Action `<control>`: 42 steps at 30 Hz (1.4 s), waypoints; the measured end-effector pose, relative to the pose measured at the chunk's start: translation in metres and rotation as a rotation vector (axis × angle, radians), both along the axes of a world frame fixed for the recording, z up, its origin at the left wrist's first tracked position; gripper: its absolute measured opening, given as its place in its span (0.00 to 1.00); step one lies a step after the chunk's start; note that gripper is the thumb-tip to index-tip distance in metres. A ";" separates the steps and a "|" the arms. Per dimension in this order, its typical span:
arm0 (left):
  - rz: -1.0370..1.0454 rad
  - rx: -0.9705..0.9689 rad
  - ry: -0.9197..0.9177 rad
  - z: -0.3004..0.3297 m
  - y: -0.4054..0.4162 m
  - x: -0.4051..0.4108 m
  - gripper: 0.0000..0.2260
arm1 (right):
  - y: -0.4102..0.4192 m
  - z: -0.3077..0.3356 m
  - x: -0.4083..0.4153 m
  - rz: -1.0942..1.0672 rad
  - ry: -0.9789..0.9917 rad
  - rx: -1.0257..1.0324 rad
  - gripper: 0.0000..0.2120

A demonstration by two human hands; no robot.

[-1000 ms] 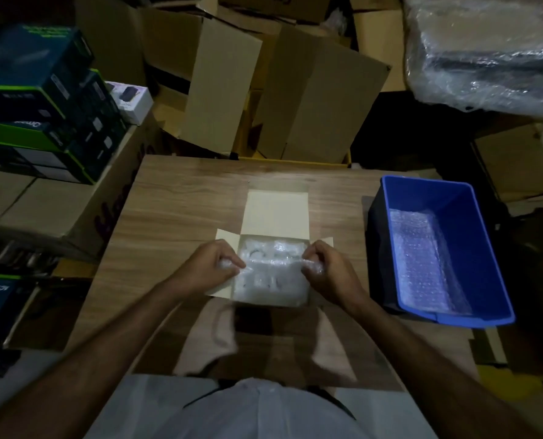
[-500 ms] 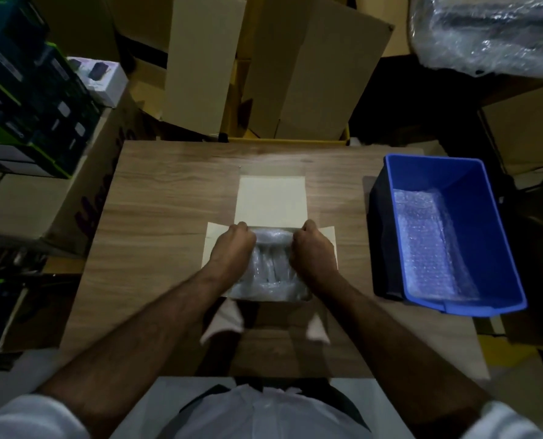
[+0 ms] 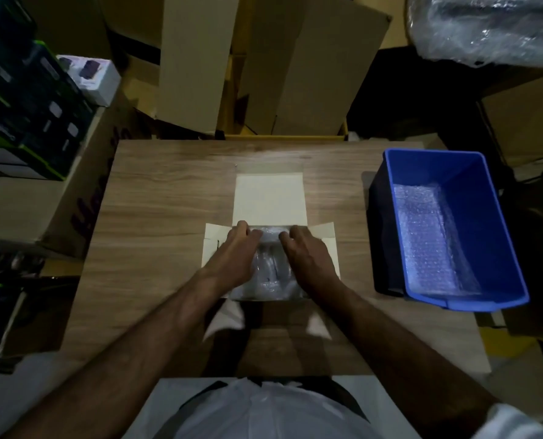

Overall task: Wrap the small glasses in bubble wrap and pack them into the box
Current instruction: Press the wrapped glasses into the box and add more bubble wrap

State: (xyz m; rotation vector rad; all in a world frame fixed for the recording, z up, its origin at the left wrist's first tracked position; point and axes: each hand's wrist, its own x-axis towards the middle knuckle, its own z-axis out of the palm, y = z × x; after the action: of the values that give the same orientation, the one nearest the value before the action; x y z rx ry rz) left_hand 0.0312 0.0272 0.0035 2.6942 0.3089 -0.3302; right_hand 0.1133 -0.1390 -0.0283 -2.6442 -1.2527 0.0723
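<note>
A small white cardboard box [image 3: 269, 198] lies open in the middle of the wooden table [image 3: 168, 201], its lid flap folded away from me and its side flaps spread. Inside it sits a bundle of bubble-wrapped glasses [image 3: 270, 270]. My left hand [image 3: 232, 255] holds the bundle's left side and my right hand [image 3: 309, 258] its right side. The fingertips of both curl over its far end inside the box. My hands hide most of the bundle, and the glasses themselves are only dimly visible through the wrap.
A blue plastic bin [image 3: 472, 185] with bubble wrap sheets [image 3: 428, 236] in it stands at the table's right edge. Cardboard boxes [image 3: 311, 68] crowd the far side. Stacked dark product boxes [image 3: 26, 106] sit on a carton at the left.
The wrapped bundle, held at its two ends above the box a second ago, has gone down into the box. Both hands came closer together and now lie over it.
</note>
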 end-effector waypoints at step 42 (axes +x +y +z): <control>-0.097 -0.033 -0.044 0.030 0.053 -0.031 0.51 | -0.035 0.062 0.037 -0.022 0.393 -0.129 0.48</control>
State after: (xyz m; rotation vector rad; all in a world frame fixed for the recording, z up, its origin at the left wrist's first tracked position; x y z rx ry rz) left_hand 0.0003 0.0799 0.0332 2.6853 0.1588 -0.3005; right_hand 0.1501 -0.1741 0.0341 -2.5730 -1.1158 0.6541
